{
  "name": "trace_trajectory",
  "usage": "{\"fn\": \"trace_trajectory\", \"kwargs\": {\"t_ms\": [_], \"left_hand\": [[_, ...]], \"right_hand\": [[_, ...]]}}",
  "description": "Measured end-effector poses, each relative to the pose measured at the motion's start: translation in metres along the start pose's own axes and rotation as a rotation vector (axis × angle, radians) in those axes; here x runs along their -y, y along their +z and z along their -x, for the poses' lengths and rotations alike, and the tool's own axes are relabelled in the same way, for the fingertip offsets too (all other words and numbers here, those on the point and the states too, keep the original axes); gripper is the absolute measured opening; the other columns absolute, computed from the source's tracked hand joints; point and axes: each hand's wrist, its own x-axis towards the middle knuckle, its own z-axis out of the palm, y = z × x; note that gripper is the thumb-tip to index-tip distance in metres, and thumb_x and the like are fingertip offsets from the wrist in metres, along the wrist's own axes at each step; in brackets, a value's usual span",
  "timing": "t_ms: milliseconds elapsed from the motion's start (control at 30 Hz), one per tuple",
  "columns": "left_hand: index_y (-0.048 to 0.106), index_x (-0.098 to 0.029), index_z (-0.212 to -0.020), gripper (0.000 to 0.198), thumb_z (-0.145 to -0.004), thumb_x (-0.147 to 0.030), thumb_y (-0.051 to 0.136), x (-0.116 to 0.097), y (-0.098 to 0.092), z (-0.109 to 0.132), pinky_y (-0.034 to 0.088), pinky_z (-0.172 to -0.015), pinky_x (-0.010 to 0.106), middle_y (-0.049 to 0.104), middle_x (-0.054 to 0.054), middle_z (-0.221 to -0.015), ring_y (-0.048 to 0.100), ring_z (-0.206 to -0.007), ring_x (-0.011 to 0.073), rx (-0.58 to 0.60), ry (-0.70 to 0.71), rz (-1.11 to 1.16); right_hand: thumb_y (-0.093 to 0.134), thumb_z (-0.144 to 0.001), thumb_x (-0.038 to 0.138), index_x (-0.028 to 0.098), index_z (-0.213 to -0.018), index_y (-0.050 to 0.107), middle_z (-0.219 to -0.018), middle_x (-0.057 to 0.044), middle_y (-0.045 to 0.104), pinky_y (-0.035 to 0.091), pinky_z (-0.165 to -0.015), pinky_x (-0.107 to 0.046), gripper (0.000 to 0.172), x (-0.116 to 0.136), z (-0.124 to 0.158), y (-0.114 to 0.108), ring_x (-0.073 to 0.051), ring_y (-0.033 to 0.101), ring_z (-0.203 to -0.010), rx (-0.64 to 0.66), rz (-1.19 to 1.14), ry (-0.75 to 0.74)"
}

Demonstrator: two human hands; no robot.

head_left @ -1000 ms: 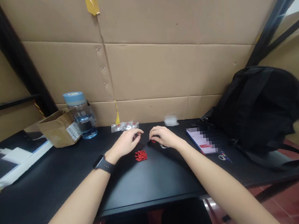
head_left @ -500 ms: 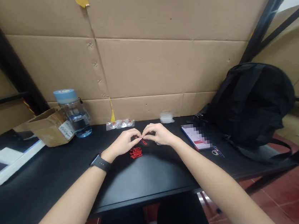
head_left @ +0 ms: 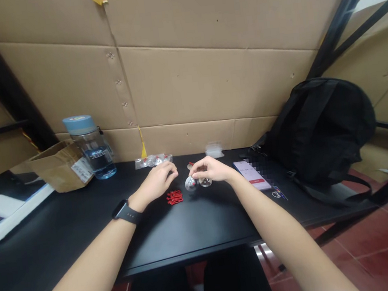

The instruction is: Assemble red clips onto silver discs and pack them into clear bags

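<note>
Both hands are up over the middle of the black table point(head_left: 69, 253), a small gap between them. Right hand point(head_left: 212, 169) has its fingertips pinched shut on a pair of clear round pieces point(head_left: 192, 183), which dangle just under the fingers, lifted a touch off the surface; a pinch from above like that looks like the way to keep such tiny parts from rolling off. Left hand point(head_left: 158, 181), black watch point(head_left: 126, 212) on the wrist, has its fingers curled in, tips drawn together, and I cannot tell whether anything sits between them.

Just near of the left hand lies a little heap of red pieces point(head_left: 174, 197), bunched close, probably so they stay within easy reach. Farther back, against the cardboard wall point(head_left: 208, 83), rests a clear bag of parts point(head_left: 152, 160) and a small white object point(head_left: 214, 150). Off to the far left stand a water bottle point(head_left: 91, 147) and an open cardboard box point(head_left: 58, 166). On the right a phone point(head_left: 251, 175) lies flat, beside a black backpack point(head_left: 321, 131).
</note>
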Motion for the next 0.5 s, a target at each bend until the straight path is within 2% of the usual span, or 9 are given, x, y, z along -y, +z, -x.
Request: {"fn": "trace_trajectory", "kwargs": {"t_ms": [167, 267, 400, 500], "left_hand": [[0.072, -0.022, -0.111, 0.030, -0.101, -0.043, 0.052, -0.011, -0.001, 0.002, 0.049, -0.102, 0.034, 0.070, 0.008, -0.123, 0.065, -0.112, 0.0210, 0.218, 0.047, 0.281], [0.073, -0.021, -0.109, 0.028, -0.100, -0.042, 0.056, -0.017, 0.001, 0.001, 0.050, -0.101, 0.032, 0.071, 0.007, -0.121, 0.066, -0.109, 0.0199, 0.245, 0.053, 0.365], [0.073, -0.020, -0.100, 0.025, -0.100, -0.037, 0.056, -0.018, 0.002, 0.001, 0.051, -0.096, 0.031, 0.071, 0.007, -0.114, 0.067, -0.102, 0.0189, 0.233, 0.052, 0.266], [0.073, -0.020, -0.091, 0.024, -0.099, -0.034, 0.055, -0.011, -0.001, 0.001, 0.050, -0.095, 0.032, 0.071, 0.007, -0.110, 0.066, -0.102, 0.0202, 0.199, 0.084, 0.084]], "right_hand": [[0.079, -0.079, 0.049, 0.015, -0.097, 0.076, -0.090, -0.007, 0.075, 0.054, -0.063, -0.026, 0.039, -0.005, -0.002, 0.002, -0.016, 0.067, -0.073, -0.071, -0.088, -0.023], [0.079, -0.080, 0.049, 0.015, -0.098, 0.076, -0.088, -0.006, 0.074, 0.052, -0.059, -0.025, 0.039, -0.006, -0.003, 0.005, -0.014, 0.063, -0.066, -0.047, -0.097, -0.022], [0.077, -0.081, 0.048, 0.015, -0.099, 0.075, -0.087, -0.005, 0.073, 0.050, -0.058, -0.024, 0.038, -0.005, -0.003, 0.007, -0.012, 0.061, -0.063, -0.025, -0.095, -0.014], [0.077, -0.082, 0.047, 0.015, -0.100, 0.076, -0.090, -0.006, 0.074, 0.053, -0.067, -0.026, 0.037, -0.004, -0.003, 0.006, -0.015, 0.065, -0.073, 0.019, -0.087, -0.027]]}}
